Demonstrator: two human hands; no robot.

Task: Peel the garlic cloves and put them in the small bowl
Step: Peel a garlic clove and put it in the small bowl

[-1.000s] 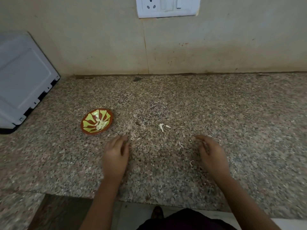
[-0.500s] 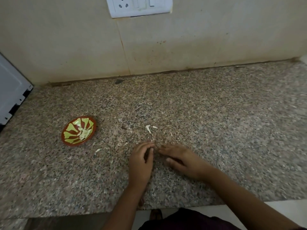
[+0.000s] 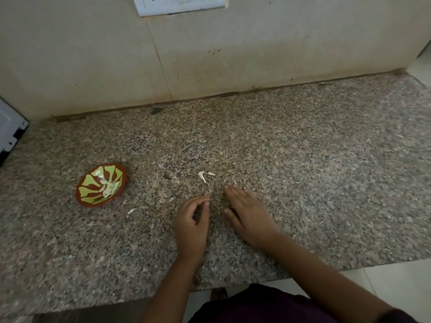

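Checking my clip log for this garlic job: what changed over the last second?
Both hands drew together at mid-counter. The left hand came right, away from the small bowl, and its fingers are now curled. The right hand came left and lies flat on the counter. Whether the left hand holds anything is unclear. The bowl, its peeled cloves and the peel scraps stayed put.

No readable text, label, brand or number. Switch-and-socket plate (image 3: 182, 5), on wall far beyond fingertips of right hand (image 3: 247, 213): plain white, top cropped, any marking perhaps too small to tell. Small bowl (image 3: 88, 185), left of left hand (image 3: 190, 220) fingers: red and yellow-green pattern only. White appliance (image 3: 9, 127), far left of fingers: blank.
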